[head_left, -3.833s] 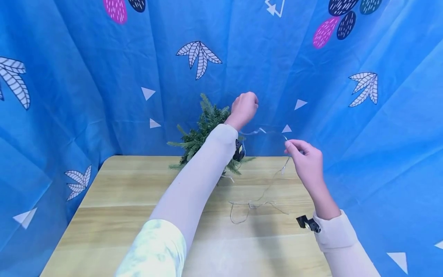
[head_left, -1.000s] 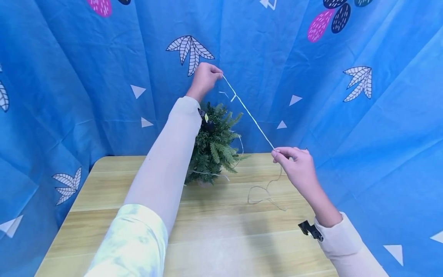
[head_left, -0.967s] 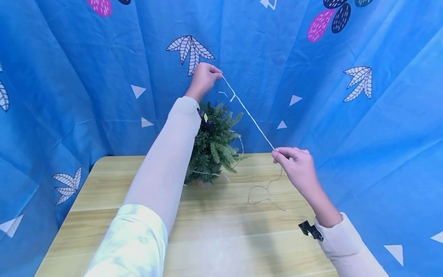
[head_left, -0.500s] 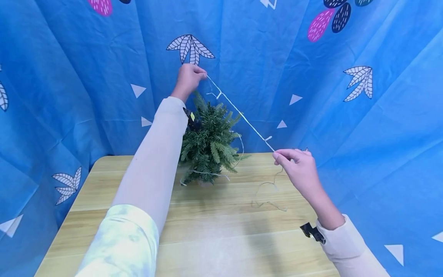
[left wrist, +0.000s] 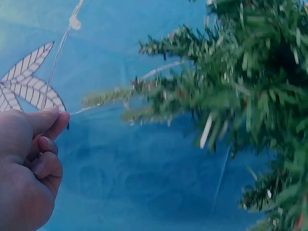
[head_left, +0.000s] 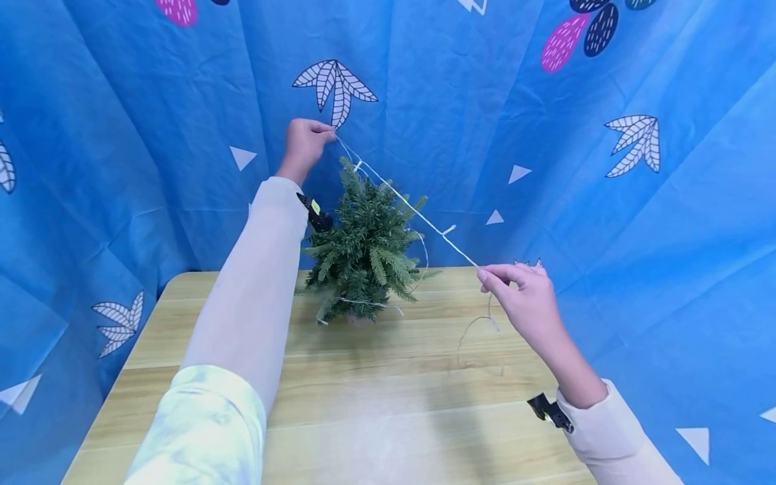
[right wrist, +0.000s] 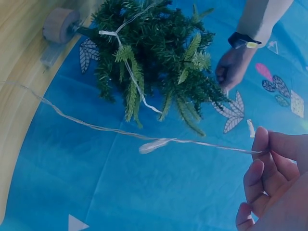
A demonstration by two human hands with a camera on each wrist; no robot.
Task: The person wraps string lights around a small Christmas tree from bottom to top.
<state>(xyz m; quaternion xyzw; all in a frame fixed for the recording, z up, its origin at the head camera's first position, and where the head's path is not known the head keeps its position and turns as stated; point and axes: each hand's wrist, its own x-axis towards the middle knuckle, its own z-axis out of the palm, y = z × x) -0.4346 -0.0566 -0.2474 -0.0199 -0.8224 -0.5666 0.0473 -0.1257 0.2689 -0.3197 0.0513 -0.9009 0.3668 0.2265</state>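
Observation:
A thin clear string of fairy lights [head_left: 418, 214] runs taut and slanting between my two hands, with small white bulbs along it. My left hand [head_left: 303, 145] pinches its upper end, left of and above the tip of a small artificial Christmas tree [head_left: 370, 249]. Lower down on the right, the thumb and fingertips of my right hand [head_left: 521, 289] pinch the string. From there a loose tail of wire [head_left: 467, 329] hangs toward the table. More of the string loops round the tree's right side and low across its front. In the left wrist view, the pinched wire [left wrist: 60, 53] passes near the branches [left wrist: 211, 91].
The tree stands at the back of a wooden table [head_left: 364, 417], on a round wooden base [right wrist: 58, 26]. A blue patterned curtain [head_left: 461, 121] hangs close behind and around the table. Black wrist cameras [head_left: 550, 412] sit on both cuffs.
My left hand has moved left over the treetop, drawing the string with it, and sits slightly lower. More string has passed through my right hand, which stays nearly in place; the loose tail has shortened.

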